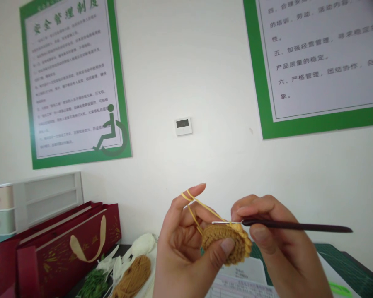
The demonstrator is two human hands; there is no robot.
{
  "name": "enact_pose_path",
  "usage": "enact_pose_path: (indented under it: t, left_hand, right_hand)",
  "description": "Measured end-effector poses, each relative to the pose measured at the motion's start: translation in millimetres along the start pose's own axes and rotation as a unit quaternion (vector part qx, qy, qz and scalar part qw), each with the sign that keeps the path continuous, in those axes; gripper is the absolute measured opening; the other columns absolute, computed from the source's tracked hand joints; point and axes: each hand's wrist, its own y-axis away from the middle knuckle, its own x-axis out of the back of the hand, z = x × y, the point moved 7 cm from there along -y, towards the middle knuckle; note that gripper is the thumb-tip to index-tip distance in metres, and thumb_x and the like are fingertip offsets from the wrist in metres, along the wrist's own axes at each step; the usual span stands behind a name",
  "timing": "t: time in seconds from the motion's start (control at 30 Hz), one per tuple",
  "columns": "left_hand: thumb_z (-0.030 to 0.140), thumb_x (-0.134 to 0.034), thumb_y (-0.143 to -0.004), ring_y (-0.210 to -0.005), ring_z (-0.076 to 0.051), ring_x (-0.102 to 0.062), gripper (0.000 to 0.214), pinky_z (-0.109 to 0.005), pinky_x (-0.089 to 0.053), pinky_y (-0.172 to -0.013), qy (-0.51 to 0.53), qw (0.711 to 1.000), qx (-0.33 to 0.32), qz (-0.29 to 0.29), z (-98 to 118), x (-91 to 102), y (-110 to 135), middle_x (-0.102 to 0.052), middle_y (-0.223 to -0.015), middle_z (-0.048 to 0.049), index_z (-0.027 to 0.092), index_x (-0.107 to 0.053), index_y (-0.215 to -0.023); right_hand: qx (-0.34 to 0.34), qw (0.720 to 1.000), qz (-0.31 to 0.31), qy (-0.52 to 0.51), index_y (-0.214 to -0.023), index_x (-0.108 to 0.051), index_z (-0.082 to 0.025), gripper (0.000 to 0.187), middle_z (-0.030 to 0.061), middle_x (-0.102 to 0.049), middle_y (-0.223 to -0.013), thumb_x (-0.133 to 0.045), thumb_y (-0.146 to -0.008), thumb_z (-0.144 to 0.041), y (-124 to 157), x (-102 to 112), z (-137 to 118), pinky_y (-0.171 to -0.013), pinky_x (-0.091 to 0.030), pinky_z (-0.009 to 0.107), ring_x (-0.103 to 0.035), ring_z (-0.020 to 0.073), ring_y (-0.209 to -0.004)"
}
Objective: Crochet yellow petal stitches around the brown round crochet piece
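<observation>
My left hand (180,244) pinches a round crocheted disc (222,244) of brown yarn with a yellow scalloped edge, between thumb and fingers. A strand of yellow yarn (202,203) runs from the disc up and loops around my raised index finger. My right hand (276,244) grips a crochet hook (295,225) with a slim dark handle and a silver metal shaft. The hook's tip reaches into the yellow edge of the disc, at the top, where the yarn meets it.
Below my hands lie a brown yarn ball (133,277), white material (143,246), green yarn (93,283) and printed papers (239,283). A dark red gift bag (59,244) and plastic drawers (3,211) stand at the left; a green cutting mat (351,265) lies at the right.
</observation>
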Motion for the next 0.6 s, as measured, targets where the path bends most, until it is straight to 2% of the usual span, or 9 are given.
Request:
enact_pose_path:
  t: [0.13,0.33,0.47,0.6]
  left_hand:
    - [0.011,-0.087,-0.075,-0.075,-0.014,-0.065,0.063,-0.024,-0.055,-0.069,0.006,1.0,-0.016,0.001,1.8,-1.1,-0.2,-0.068,-0.083,0.0021,0.033,-0.065,-0.13]
    - [0.01,-0.088,-0.074,-0.077,-0.015,-0.064,0.064,-0.026,-0.055,-0.072,-0.001,0.999,-0.042,-0.006,3.3,-2.8,0.6,-0.069,-0.08,0.0023,0.035,-0.067,-0.129]
    - [0.01,-0.088,-0.075,-0.077,-0.014,-0.065,0.063,-0.025,-0.055,-0.07,-0.014,0.998,-0.066,-0.006,5.6,-2.3,0.6,-0.073,-0.081,0.0008,0.033,-0.066,-0.129]
    - [0.011,-0.088,-0.074,-0.075,-0.014,-0.066,0.063,-0.024,-0.056,-0.068,-0.025,0.996,-0.088,0.001,6.9,-2.4,1.2,-0.074,-0.08,0.0002,0.031,-0.066,-0.13]
  right_hand:
    - [0.041,0.998,0.026,-0.034,-0.102,-0.068,-0.029,0.01,0.0025,-0.071,-0.096,-0.062,-0.098,-0.022,1.8,-1.7,-5.6,-0.079,-0.058,0.025,-0.068,0.0162,-0.095]
    - [0.023,0.986,0.055,-0.153,-0.107,-0.065,-0.032,0.011,0.0013,-0.071,-0.095,-0.056,-0.102,-0.028,5.1,-6.5,4.9,-0.074,-0.058,0.027,-0.068,0.0155,-0.091]
    - [0.009,0.986,0.056,-0.159,-0.105,-0.062,-0.031,0.012,0.001,-0.073,-0.092,-0.051,-0.104,-0.038,6.1,-2.1,11.4,-0.074,-0.057,0.028,-0.068,0.0158,-0.088]
    - [0.013,0.988,0.036,-0.15,-0.107,-0.059,-0.032,0.014,0.0012,-0.074,-0.092,-0.046,-0.106,-0.039,5.8,2.2,11.4,-0.073,-0.056,0.03,-0.069,0.0169,-0.086]
